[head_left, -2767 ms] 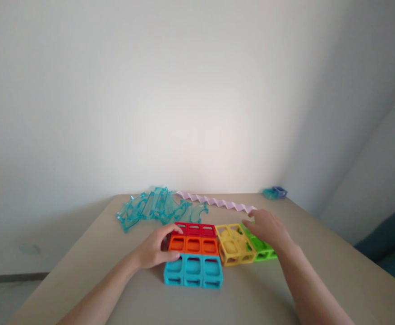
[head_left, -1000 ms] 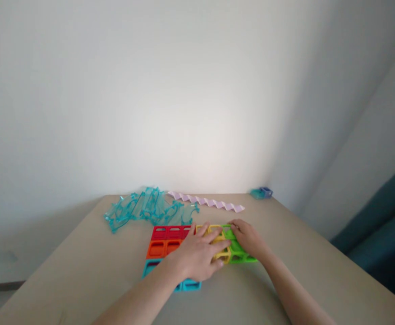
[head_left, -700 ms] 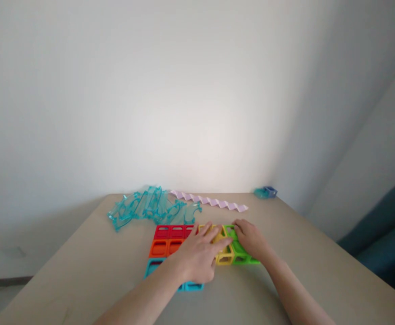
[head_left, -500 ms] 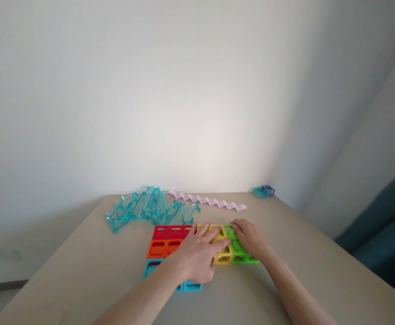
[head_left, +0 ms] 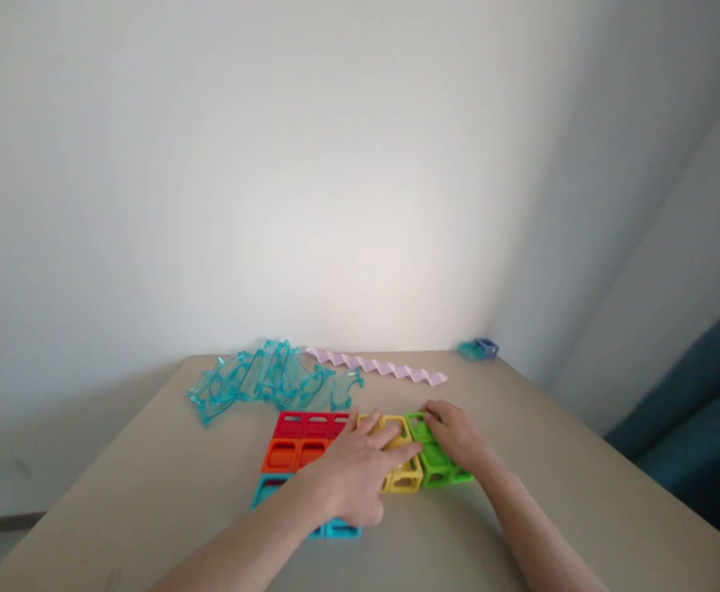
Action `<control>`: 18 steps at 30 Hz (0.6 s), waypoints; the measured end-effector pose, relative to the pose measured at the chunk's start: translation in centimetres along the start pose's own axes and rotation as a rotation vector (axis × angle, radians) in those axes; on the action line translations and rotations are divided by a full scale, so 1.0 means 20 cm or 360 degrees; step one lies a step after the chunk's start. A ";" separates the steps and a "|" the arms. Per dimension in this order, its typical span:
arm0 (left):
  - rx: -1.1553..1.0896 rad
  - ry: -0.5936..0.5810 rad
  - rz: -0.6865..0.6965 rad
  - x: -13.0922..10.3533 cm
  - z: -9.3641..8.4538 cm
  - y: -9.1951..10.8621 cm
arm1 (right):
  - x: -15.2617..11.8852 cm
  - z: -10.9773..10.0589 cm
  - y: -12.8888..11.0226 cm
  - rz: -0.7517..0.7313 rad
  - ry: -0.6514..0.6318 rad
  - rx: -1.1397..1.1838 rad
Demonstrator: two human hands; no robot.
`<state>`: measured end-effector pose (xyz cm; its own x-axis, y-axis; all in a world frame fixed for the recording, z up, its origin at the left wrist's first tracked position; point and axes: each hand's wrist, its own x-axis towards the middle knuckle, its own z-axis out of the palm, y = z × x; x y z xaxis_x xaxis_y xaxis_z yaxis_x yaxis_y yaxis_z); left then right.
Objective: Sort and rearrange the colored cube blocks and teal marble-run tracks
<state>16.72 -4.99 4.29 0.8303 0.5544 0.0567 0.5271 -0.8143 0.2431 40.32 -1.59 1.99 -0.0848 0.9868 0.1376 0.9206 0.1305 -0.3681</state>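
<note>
Square-framed plastic blocks form a flat array on the table: red (head_left: 303, 424) at the back left, orange (head_left: 282, 455) in front of it, blue (head_left: 343, 529) nearest me, yellow (head_left: 405, 481) in the middle and green (head_left: 437, 469) at the right. My left hand (head_left: 360, 469) lies with fingers spread over the yellow blocks and the right ends of the red and orange rows. My right hand (head_left: 457, 433) is closed round the back right part of the green blocks, its thumb and some fingers partly hidden.
Behind the blocks on the table (head_left: 168, 477) lie a heap of clear teal pieces (head_left: 274, 378) and a lilac zigzag strip (head_left: 378, 367). A small dark blue block (head_left: 486, 349) stands at the back right corner. A teal curtain (head_left: 699, 427) hangs at the right.
The front of the green section has swung slightly, and a narrow gap shows between it and the yellow blocks. The coloured array has shifted slightly left and nearer me, with my left hand on it.
</note>
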 end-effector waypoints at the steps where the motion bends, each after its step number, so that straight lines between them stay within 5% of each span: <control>1: -0.0003 -0.0006 0.0024 -0.01 0.00 0.00 | 0.00 0.00 0.00 0.0008 0.0006 -0.0008; 11: -0.0450 -0.0217 0.0693 -0.18 -0.10 0.06 | -0.03 -0.02 0.00 -0.0147 0.0026 -0.0031; 18: -0.1012 -0.0368 0.0973 -0.16 -0.06 0.04 | -0.05 0.02 -0.14 -0.0189 0.0073 0.0098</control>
<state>14.24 -7.30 5.38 0.9839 -0.0466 0.1723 -0.1589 -0.6687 0.7263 37.76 -2.89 2.53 -0.1731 0.9589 0.2248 0.8798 0.2532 -0.4023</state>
